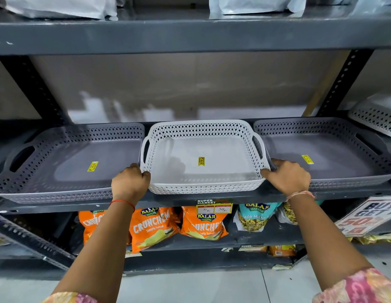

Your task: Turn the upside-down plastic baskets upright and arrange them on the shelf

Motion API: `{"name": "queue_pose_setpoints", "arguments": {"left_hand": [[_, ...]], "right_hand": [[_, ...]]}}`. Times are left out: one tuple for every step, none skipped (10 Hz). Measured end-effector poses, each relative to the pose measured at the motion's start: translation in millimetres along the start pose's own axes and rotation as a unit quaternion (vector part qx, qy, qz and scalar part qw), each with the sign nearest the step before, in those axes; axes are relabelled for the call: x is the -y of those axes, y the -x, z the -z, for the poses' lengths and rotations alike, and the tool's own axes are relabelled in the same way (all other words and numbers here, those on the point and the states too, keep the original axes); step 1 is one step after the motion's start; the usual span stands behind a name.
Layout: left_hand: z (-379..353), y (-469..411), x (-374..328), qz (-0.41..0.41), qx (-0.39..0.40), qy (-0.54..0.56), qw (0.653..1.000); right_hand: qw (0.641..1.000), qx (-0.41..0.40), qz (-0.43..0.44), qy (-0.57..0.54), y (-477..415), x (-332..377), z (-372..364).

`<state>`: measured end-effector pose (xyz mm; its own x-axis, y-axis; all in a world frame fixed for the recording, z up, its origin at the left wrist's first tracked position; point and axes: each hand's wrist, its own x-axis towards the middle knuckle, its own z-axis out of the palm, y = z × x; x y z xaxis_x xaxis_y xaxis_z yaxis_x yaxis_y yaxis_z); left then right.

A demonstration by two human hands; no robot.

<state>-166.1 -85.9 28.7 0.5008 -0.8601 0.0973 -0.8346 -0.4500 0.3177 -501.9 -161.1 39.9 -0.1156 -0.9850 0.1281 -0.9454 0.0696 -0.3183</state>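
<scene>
Floral pink sleeves sit at the bottom corners; both bare forearms reach up toward the shelf (190, 199). Left wrist carries a red thread (122, 202), right wrist a pale braided thread (300, 195).

Below the shelf edge: orange Crunchem snack bags (153, 226) and a teal snack bag (254, 216) on the lower tier, with a yellow price tag (214, 207) clipped to the shelf lip above them.

Left hand (130, 182) is curled over the front-left corner of the white basket (202, 189), fingers closed on its rim. Right hand (287, 177) is clasped on the front-right corner of the same basket, thumb along the rim.

White basket: upright, open side up, centred on the shelf. Walls are a diamond-pattern lattice, base solid, cut-out handle at each short end, yellow sticker (201, 161) on the inside floor.

Left grey basket (59, 193) and right grey basket (351, 182) flank it, both upright, same lattice and yellow stickers, each touching or just beside the white one.

Another pale lattice basket (374, 119) leans tilted at far right.
</scene>
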Motion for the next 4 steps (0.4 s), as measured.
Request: {"name": "queue_pose_setpoints", "arguments": {"left_hand": [[-1.4,-1.3,1.3,-0.006,-0.005,0.007,1.0],[-3.2,-0.8,3.5,-0.012,-0.012,0.002,1.0],[5.3,3.6,2.2,-0.016,-0.085,0.005,0.996],[8.4,16.8,-10.1,-0.08,-0.159,0.029,0.984]], "right_hand": [[1.0,0.0,0.0,0.001,0.4,0.0,-0.1],[1.0,0.005,0.004,0.007,1.9,-0.5,-0.1],[0.998,-0.045,0.033,0.023,4.9,-0.7,3.6],[0.972,-0.174,0.155,-0.003,12.8,6.8,-2.3]]}}
